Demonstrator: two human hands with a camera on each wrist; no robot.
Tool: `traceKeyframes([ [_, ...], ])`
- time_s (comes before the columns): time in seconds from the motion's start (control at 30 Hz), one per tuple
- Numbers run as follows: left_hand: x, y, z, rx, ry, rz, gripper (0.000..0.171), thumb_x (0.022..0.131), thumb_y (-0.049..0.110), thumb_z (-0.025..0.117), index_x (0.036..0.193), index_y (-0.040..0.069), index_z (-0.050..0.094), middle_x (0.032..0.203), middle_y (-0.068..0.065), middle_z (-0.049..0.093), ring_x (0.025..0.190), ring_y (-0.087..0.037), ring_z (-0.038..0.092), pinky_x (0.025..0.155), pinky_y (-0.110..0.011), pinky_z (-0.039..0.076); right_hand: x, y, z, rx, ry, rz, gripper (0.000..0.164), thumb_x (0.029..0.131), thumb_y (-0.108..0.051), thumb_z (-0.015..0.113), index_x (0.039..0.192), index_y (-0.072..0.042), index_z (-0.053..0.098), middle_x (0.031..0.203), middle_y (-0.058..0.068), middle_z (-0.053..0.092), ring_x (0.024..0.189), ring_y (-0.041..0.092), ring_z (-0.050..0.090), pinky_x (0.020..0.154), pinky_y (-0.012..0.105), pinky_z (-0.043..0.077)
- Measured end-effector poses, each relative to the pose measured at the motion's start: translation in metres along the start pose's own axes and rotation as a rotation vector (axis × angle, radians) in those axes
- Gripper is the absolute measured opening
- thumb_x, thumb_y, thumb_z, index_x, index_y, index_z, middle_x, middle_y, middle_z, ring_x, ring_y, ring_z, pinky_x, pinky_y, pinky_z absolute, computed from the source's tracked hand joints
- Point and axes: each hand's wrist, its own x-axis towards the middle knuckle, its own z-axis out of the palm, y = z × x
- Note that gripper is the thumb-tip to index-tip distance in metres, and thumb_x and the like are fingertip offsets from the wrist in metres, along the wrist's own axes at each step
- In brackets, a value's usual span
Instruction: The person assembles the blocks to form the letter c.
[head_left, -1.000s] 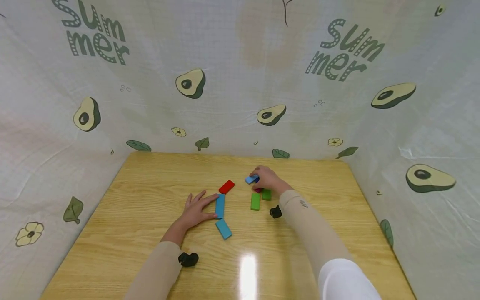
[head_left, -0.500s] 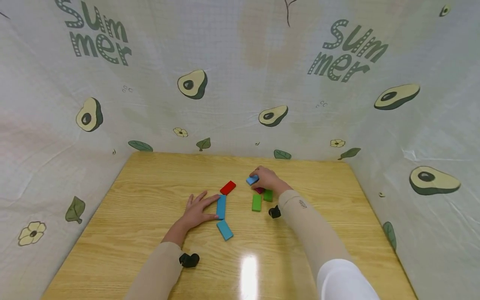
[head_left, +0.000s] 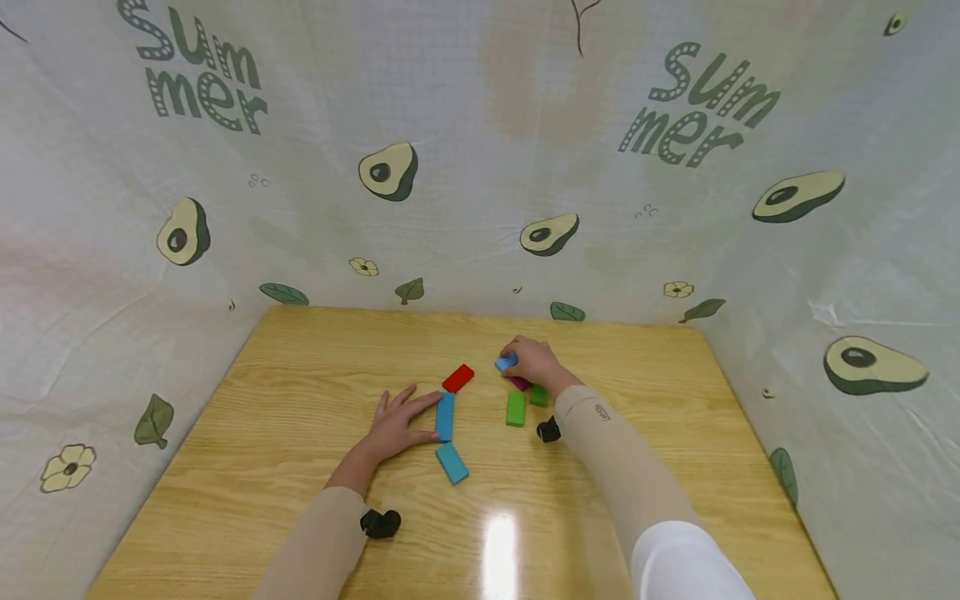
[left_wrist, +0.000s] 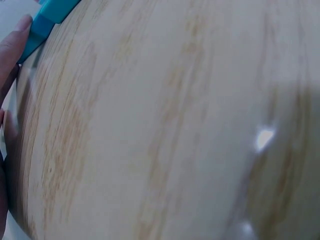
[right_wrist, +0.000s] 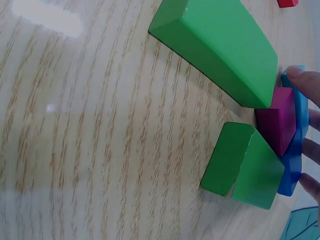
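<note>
In the head view my left hand has its fingers spread on the table, index finger and thumb touching opposite ends of a blue block. The left wrist view shows the thumb against a teal-blue block. My right hand pinches a light blue block. In the right wrist view that light blue block sits beside a magenta block and a dark blue block, with a fingertip near the dark blue one. Two green blocks lie close by.
A red block lies beyond the left hand's blue block. Another blue block lies at an angle nearer the body. Behind the wooden table hangs a patterned cloth, which also runs along both sides.
The head view has shifted slightly. The dark blue block, partly visible by the right hand a second ago, is now hidden in that view. The left hand stays at its block.
</note>
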Motion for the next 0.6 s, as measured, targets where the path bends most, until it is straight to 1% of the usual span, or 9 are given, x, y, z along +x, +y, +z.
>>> traceKeyframes([
  [0.17, -0.0010, 0.0012, -0.0009, -0.006, -0.002, -0.008, 0.075, 0.083, 0.047, 0.074, 0.149, 0.026, 0.044, 0.151, 0.000, 0.042, 0.146, -0.033, 0.016, 0.111, -0.061, -0.013, 0.0007, 0.0005, 0.0009, -0.008, 0.015, -0.024, 0.036, 0.087, -0.030, 0.076, 0.119, -0.014, 0.070, 0.117, 0.004, 0.060, 0.105, 0.024, 0.058, 0.091, 0.047, 0.041],
  [0.3, -0.0017, 0.0041, -0.0026, -0.007, -0.013, -0.020, 0.075, 0.084, 0.047, 0.073, 0.149, 0.026, 0.044, 0.151, 0.001, 0.042, 0.147, -0.033, 0.014, 0.111, -0.060, -0.014, 0.0004, 0.0001, 0.0002, 0.002, 0.029, -0.033, 0.034, 0.087, -0.028, 0.076, 0.117, -0.013, 0.070, 0.117, 0.004, 0.060, 0.105, 0.025, 0.057, 0.093, 0.047, 0.043],
  [0.5, -0.0017, 0.0064, -0.0033, 0.006, -0.015, -0.023, 0.075, 0.084, 0.046, 0.073, 0.149, 0.026, 0.044, 0.151, 0.001, 0.042, 0.147, -0.033, 0.015, 0.111, -0.060, -0.013, 0.0000, -0.0047, -0.0010, 0.090, 0.059, -0.067, 0.032, 0.090, -0.021, 0.072, 0.119, -0.010, 0.069, 0.120, 0.008, 0.057, 0.110, 0.027, 0.053, 0.098, 0.042, 0.043],
  [0.6, -0.0017, 0.0064, -0.0035, 0.007, -0.011, -0.022, 0.075, 0.084, 0.045, 0.074, 0.149, 0.025, 0.044, 0.151, 0.001, 0.042, 0.146, -0.033, 0.015, 0.111, -0.060, -0.013, 0.0009, -0.0089, -0.0012, 0.115, 0.067, -0.089, 0.031, 0.091, -0.020, 0.071, 0.120, -0.009, 0.068, 0.122, 0.009, 0.056, 0.112, 0.028, 0.052, 0.099, 0.041, 0.044],
])
